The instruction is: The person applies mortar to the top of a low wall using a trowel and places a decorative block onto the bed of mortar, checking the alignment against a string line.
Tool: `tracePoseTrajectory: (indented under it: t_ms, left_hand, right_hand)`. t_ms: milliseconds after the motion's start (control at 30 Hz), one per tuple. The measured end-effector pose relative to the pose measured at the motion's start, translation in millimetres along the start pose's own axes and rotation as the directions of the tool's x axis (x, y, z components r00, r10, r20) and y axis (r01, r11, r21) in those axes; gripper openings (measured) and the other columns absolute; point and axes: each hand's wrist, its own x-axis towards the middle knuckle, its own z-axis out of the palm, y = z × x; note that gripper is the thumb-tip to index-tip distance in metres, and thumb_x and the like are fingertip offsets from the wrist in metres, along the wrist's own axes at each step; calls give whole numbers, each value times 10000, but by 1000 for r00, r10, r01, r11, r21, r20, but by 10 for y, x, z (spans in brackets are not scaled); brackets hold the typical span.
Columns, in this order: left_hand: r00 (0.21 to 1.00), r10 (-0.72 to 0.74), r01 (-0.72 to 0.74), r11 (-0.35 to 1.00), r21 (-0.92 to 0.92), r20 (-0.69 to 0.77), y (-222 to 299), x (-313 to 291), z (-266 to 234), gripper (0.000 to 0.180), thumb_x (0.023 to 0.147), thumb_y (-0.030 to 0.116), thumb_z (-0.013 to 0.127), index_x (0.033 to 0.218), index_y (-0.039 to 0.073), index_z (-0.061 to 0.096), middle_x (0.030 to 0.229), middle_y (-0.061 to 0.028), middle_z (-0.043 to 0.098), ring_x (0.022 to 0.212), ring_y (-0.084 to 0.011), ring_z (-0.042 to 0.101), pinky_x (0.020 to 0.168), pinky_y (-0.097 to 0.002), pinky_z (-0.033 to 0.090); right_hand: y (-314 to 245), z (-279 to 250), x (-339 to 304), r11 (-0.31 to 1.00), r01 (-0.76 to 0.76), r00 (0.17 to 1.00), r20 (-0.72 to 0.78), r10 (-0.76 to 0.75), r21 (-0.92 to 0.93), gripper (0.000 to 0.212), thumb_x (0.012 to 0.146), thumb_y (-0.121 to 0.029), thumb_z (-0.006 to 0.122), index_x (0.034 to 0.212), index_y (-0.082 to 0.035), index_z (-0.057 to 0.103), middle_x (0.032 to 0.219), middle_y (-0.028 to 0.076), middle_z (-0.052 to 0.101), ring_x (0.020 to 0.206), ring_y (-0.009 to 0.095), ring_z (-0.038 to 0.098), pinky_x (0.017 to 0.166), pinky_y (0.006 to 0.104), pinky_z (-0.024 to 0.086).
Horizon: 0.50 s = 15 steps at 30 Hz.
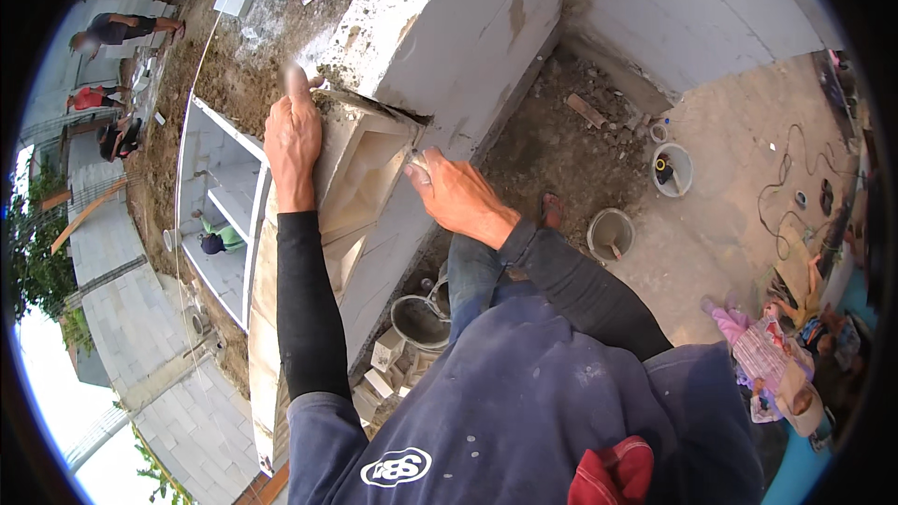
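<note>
My left hand (294, 150) lies along the outer edge of a pale concrete piece with recessed panels (360, 168) on top of the wall. Its forefinger and thumb reach forward, apart, the fingertip blurred; the other fingers are mostly hidden. My right hand (458, 194) is closed at the near side of that piece, around a small greyish object (417, 165) that I cannot make out. Just beyond both hands, a thick white block wall (468, 37) rises, with a dark gap between it and the piece.
Buckets (672, 170) stand on the floor to the right, another bucket (421, 322) by my legs. Rubble (599, 112) lies along the wall's foot. A taut string (200, 65) runs outside left. Several people are around; one person in green (221, 239) is below left.
</note>
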Motion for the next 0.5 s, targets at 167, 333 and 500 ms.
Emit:
tracePoseTrajectory:
  t_ms: [167, 333, 500]
  left_hand:
    - [996, 35, -34, 999, 14, -84, -134, -23, -49, 799, 1081, 692, 249, 1172, 132, 811, 897, -264, 733, 989, -442, 712, 916, -474, 513]
    - [999, 37, -37, 999, -5, 2, 16, 50, -2, 814, 1074, 706, 247, 1153, 130, 816, 863, -257, 723, 946, -422, 717, 886, -476, 520]
    - [999, 14, -14, 1000, 17, -30, -218, 12, -57, 820, 1071, 715, 246, 1147, 134, 819, 807, -231, 708, 905, -402, 714, 876, -465, 521]
  right_hand:
    - [323, -52, -708, 994, 53, 998, -39, -49, 101, 365, 1084, -313, 537, 1066, 51, 551, 765, 309, 690, 766, 542, 681, 687, 604, 537]
    - [242, 138, -12, 1000, -19, 999, -35, 19, 8, 354, 1081, -311, 538, 1074, 43, 549, 777, 306, 693, 764, 538, 682, 692, 614, 533]
    - [208, -38, -483, 998, 16, 1000, 3, -17, 55, 329, 1082, -309, 537, 1100, 19, 526, 784, 301, 697, 750, 531, 683, 669, 609, 535]
